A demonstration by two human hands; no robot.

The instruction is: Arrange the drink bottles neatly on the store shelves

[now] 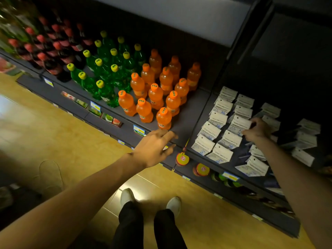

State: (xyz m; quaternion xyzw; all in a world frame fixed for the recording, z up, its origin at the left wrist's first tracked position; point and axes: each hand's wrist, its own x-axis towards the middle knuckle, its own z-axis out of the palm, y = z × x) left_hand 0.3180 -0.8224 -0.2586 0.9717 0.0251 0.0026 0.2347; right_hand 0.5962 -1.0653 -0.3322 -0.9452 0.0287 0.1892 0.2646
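Several orange soda bottles point(156, 95) stand in rows on the grey shelf point(186, 112). To their left stand green bottles with yellow caps point(104, 69), then dark cola bottles with red caps point(53, 49). My left hand point(154, 148) hovers at the shelf's front edge, fingers apart and empty, just below the nearest orange bottle point(163, 118). My right hand point(256, 131) reaches into the neighbouring shelf bay and pinches a white packet point(241, 124) among the rows of white packets.
Rows of white card packets point(221, 139) fill the right bay. Lower shelves hold jars with orange lids point(182, 158) and small packages. Price tags point(138, 130) line the shelf edges. The wooden floor point(53, 137) and my white shoes point(127, 196) are below.
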